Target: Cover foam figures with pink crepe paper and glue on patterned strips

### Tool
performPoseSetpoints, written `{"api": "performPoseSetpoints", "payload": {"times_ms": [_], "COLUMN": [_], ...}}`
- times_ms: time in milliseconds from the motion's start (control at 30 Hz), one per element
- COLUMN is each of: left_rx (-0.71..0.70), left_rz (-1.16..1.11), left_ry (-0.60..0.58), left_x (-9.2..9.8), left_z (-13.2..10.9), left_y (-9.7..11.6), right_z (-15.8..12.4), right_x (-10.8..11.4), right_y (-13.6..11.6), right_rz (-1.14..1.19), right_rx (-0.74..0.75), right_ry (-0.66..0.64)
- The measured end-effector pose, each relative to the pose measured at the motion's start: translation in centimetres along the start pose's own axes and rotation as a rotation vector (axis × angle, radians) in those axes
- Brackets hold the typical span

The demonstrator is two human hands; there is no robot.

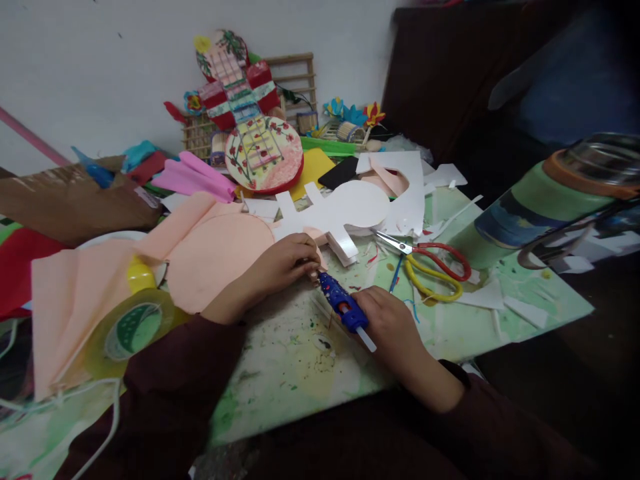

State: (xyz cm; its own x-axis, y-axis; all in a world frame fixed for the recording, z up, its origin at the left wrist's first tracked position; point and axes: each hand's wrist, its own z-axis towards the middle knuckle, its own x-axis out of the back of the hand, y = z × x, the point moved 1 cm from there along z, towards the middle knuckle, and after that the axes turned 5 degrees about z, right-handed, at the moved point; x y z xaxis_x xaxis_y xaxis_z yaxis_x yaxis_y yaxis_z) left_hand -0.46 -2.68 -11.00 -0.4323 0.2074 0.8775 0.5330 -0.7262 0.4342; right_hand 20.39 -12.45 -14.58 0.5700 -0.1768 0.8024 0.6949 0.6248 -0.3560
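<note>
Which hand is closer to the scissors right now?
Right. The right hand, holding the glue gun, is just below-left of the scissors; the left hand sits farther left, on the peach paper.

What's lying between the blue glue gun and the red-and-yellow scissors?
Head view: a thin blue stick lies on the paint-stained mat between the glue gun and the scissors.

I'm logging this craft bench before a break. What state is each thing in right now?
peach paper: lying flat, edge pinched under the left hand fingers.
glue gun: gripped in the right hand, nozzle at the peach paper's edge, glue stick loaded.
scissors: lying flat, unheld, blades nearly closed.
tape roll: lying flat.
flask: lid on.
</note>
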Motion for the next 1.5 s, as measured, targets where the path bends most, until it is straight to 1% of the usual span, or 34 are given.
{"api": "performPoseSetpoints", "payload": {"times_ms": [400, 600, 833, 900, 1000, 1100, 1200, 1367, 1433, 1500], "left_rx": [-0.034, -0.03, -0.003, -0.031, -0.118, -0.154, -0.146, -0.127, -0.129, -0.104], "left_rz": [-0.012, -0.003, -0.018, -0.037, -0.057, 0.009, 0.089, 0.234, 0.27, 0.269], "left_ry": [0.034, 0.016, 0.005, 0.002, 0.002, -0.003, -0.04, -0.063, -0.045, 0.014], "left_x": [-0.5, -0.5, -0.3, -0.2, -0.2, -0.1, -0.1, 0.4, 0.9, 1.5], "left_z": [0.0, 0.0, -0.1, -0.3, -0.7, -1.1, -1.4, -2.5, -3.2, -4.0], "left_y": [-0.7, -0.9, -0.6, -0.6, -0.5, -0.2, 0.2, 0.5, 0.4, 0.3], "right_z": [-0.1, 0.0, -0.1, -0.5, -1.2, -1.7, -2.1, -2.4, -2.5, -2.5], "right_x": [0.4, 0.9, 1.2, 1.5, 1.9, 2.2, 2.4, 2.6, 2.6, 2.6], "right_y": [-0.3, -0.5, -0.5, -0.3, 0.2, 0.9, 1.4, 1.6, 1.7, 1.8], "right_rz": [-0.058, -0.081, -0.041, 0.006, 0.061, 0.072, 0.067, 0.068, 0.076, 0.085], "right_rx": [-0.071, -0.09, -0.096, -0.105, -0.13, -0.159, -0.185, -0.194, -0.185, -0.188], "right_ry": [-0.058, -0.018, -0.025, -0.007, 0.026, 0.06, 0.087, 0.102, 0.108, 0.109]}}
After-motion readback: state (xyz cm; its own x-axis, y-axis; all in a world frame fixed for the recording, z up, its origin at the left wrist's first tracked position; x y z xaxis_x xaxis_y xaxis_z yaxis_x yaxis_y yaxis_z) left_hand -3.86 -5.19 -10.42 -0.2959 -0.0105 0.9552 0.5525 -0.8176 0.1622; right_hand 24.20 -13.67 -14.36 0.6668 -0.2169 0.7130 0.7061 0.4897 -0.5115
